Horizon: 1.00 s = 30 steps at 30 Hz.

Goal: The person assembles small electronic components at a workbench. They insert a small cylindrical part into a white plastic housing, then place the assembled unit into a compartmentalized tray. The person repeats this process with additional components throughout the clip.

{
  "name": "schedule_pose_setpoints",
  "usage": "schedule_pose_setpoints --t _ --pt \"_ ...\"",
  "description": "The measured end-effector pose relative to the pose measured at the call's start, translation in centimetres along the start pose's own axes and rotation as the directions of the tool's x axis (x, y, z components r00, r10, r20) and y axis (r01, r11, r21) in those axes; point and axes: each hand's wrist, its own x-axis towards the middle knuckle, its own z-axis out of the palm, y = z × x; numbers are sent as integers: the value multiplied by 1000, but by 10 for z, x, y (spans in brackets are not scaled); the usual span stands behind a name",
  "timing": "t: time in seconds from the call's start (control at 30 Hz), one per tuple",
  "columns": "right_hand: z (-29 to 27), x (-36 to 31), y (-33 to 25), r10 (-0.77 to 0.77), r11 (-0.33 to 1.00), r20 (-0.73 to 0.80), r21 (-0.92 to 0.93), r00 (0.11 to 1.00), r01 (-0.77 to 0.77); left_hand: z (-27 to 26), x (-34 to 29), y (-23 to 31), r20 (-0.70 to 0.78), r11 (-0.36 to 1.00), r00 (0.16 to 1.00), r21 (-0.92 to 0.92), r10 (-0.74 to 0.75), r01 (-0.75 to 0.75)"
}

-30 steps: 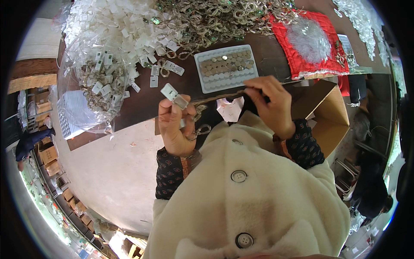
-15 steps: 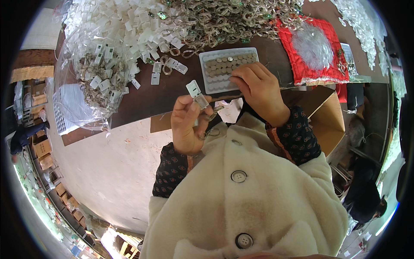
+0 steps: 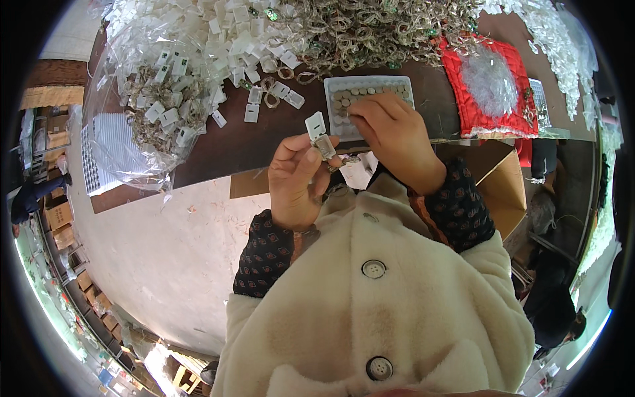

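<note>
My left hand (image 3: 294, 182) holds a small white battery case (image 3: 317, 130) upright between thumb and fingers. Its lid is swung up, and a bit of thin coiled wire (image 3: 345, 161) shows beside the fingertips. My right hand (image 3: 400, 135) hangs over the near part of a pale plastic tray (image 3: 336, 131), thumb and forefinger pinched together. Whatever lies between those fingertips is too small to make out. Rows of round button cells (image 3: 360, 92) fill the tray's far part, while its near left wells look bare.
Beyond the tray lies a heap of coiled wire light strings (image 3: 370, 33). White cases (image 3: 178, 30) are piled at the far left, near a clear bag (image 3: 132, 149) of wired cases. On the right, a red cloth (image 3: 463, 99) bears clear plastic pieces. A cardboard box (image 3: 503, 185) stands below the table edge.
My right hand has shifted left across the tray toward the battery case, its fingertips pinched. My left hand keeps holding the case beside the tray. The whole view has shifted slightly.
</note>
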Motion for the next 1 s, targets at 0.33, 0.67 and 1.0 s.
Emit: schedule_pose_setpoints --t 0.33,0.67,1.0 --pt "-18 -4 -40 -4 962 -126 271 992 38 11 -3 -3 67 997 995 -22 71 -69" --pt "-14 -6 -36 256 868 -177 475 950 -146 16 -3 -1 81 994 995 -85 -58 65" --pt "-9 -5 -30 168 878 -236 477 957 -37 21 -5 -8 3 995 995 -20 -96 96"
